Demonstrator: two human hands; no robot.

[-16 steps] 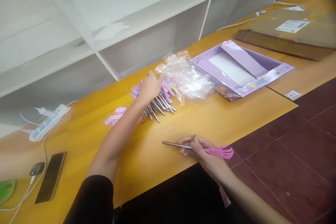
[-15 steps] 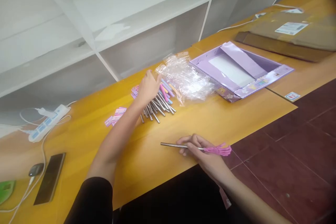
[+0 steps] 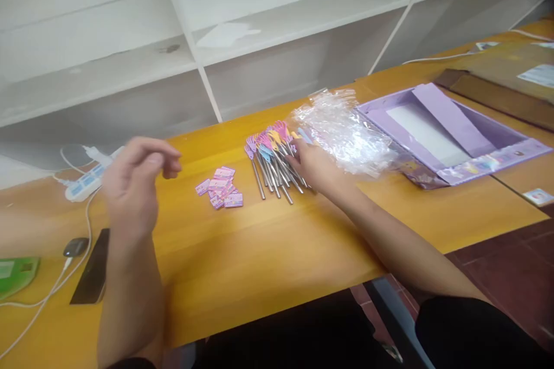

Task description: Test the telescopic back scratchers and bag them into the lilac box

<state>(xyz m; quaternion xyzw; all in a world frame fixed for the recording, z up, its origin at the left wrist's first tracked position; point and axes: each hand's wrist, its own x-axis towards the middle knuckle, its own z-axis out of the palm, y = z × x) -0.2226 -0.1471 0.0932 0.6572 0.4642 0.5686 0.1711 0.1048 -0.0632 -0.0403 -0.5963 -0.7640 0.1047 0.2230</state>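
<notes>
Rods (image 3: 270, 170), metal, colour-tipped — are lying heaped on the table (image 3: 277, 253); cards (image 3: 221, 185) are sitting to their left, clear bags (image 3: 346, 135) and lilac box (image 3: 489, 165) to their right. Right hand (image 3: 315, 166) is touching the rods' right side, grip hidden; left hand (image 3: 135, 190) is hovering before the power strip (image 3: 83, 184) — fingers loosely curled, half open

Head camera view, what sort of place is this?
Probably a workroom: white shelves stand behind a wooden table bearing a pile of metal-handled sticks beside clear plastic wrapping.
</notes>
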